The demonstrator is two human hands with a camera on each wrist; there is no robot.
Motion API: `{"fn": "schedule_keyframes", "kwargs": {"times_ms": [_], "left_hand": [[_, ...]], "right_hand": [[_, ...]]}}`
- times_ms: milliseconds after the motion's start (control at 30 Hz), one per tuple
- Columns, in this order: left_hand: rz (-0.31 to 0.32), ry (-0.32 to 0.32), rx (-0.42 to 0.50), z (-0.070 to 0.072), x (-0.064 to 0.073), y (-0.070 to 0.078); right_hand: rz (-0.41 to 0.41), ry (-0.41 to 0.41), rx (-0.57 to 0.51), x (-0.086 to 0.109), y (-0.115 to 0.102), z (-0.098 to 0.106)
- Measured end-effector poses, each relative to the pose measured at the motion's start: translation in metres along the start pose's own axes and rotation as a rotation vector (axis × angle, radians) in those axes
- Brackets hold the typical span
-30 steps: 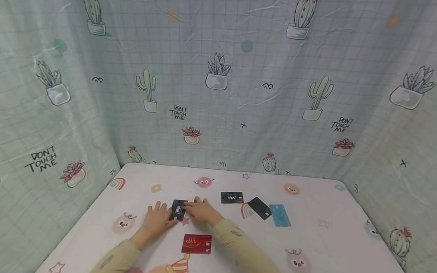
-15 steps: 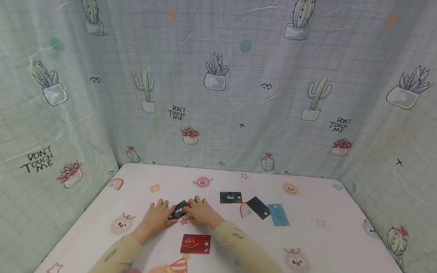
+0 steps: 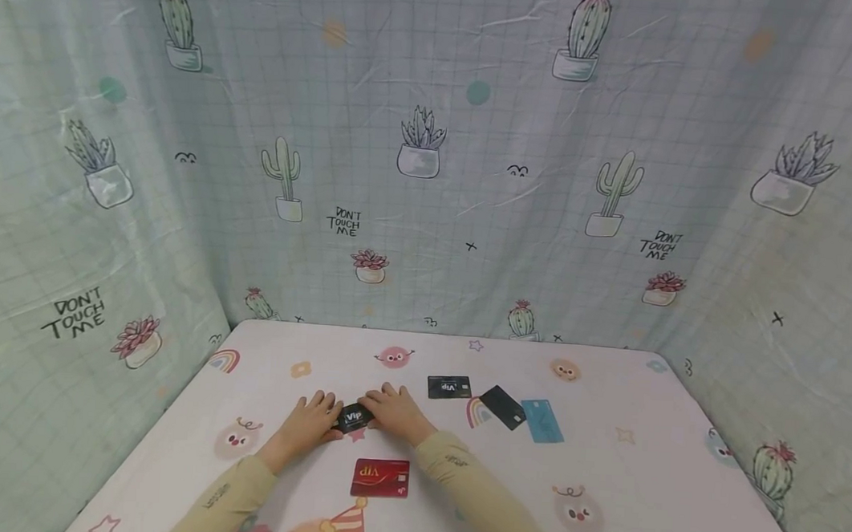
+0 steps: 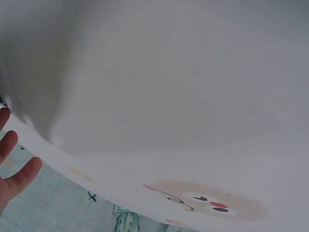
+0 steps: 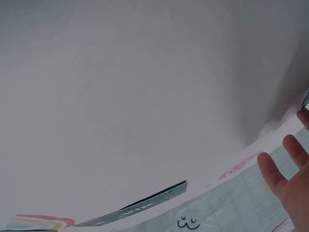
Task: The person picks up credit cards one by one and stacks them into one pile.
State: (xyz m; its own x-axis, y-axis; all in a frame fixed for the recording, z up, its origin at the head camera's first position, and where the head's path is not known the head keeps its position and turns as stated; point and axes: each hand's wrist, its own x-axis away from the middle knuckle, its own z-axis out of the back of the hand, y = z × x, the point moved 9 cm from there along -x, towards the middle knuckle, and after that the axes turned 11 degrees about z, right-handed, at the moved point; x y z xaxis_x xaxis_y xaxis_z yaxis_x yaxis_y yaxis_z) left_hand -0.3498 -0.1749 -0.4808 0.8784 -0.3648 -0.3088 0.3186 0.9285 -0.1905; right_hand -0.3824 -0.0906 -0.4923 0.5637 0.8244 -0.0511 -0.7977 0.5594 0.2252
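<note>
A black card with "Vip" lettering [image 3: 355, 416] lies lengthwise between two hands over the white table, left of centre in the head view. My left hand [image 3: 308, 422] holds its left end with thumb and index finger, the other fingers spread. At its right end my right hand [image 3: 395, 413] grips the card, covering that corner. Only a thin dark sliver of the card [image 5: 306, 100] shows past a fingertip in the right wrist view. In the left wrist view, spread fingers [image 4: 24, 175] appear at the left edge. Nearer the person lies a red VIP card [image 3: 380, 478], flat.
To the right of the hands a second black Vip card [image 3: 448, 387], a plain black card [image 3: 503, 407] and a blue card [image 3: 542, 421] lie in a row, the last two nearly touching. A cactus-print curtain [image 3: 428, 218] stands behind and on both sides of the table.
The black Vip card between the hands has turned from upright, through a slant, to nearly lengthwise across. The right hand has shifted slightly; the other cards have stayed put.
</note>
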Motion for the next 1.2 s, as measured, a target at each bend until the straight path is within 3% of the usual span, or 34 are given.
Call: {"fn": "schedule_keyframes", "kwargs": {"times_ms": [200,300,567,800,1200], "left_hand": [[0.077,-0.130,0.103,-0.010,-0.002,-0.007],[0.083,-0.144,0.108,-0.016,-0.004,-0.008],[0.014,-0.036,0.005,-0.018,-0.008,-0.003],[-0.004,-0.006,-0.017,-0.018,-0.006,-0.002],[-0.058,0.102,-0.069,-0.013,-0.003,0.001]], "right_hand": [[0.024,0.008,0.083,-0.001,-0.002,0.001],[0.019,-0.010,0.097,0.000,-0.002,-0.001],[0.005,-0.016,0.120,0.000,0.000,-0.005],[0.007,-0.011,0.140,0.002,-0.001,-0.007],[0.021,-0.006,0.155,0.003,-0.002,-0.006]]}}
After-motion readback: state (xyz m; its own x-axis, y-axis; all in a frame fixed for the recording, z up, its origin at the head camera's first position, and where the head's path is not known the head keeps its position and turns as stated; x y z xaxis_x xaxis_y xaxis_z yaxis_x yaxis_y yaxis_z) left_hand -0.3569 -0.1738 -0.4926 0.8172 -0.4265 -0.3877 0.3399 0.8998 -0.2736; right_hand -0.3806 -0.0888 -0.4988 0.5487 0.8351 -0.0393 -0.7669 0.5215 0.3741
